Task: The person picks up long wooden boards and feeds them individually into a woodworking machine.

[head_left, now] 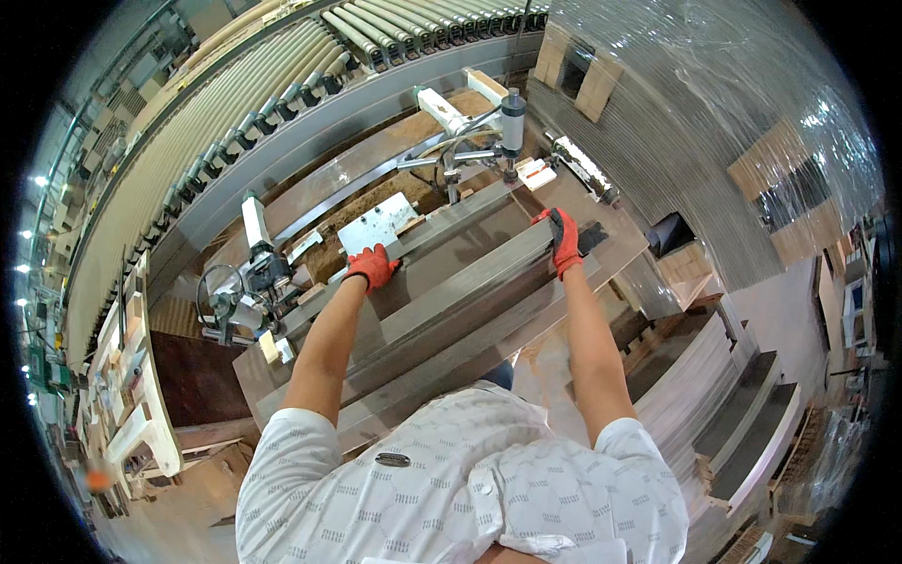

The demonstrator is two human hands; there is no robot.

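Observation:
Both my hands wear red gloves with dark parts. My right hand (565,244) grips the right end of a long grey-brown stack of narrow boards (460,282), which lies slantwise across the brown worktable (615,254). My left hand (374,268) rests with its fingers spread on a long narrow strip (456,226) at the far side of the table. The undersides of the fingers are hidden. Just beyond my left hand lies a white metal plate (378,224). A clamp with a grey cylinder (512,122) stands over the far right end of the strip.
A second clamp device (268,268) stands at the table's left, near a small yellowish block (271,348). Behind runs a roller conveyor (282,80). A tall film-wrapped stack of sheets (658,113) stands at the right. More curved boards (752,414) lie at lower right.

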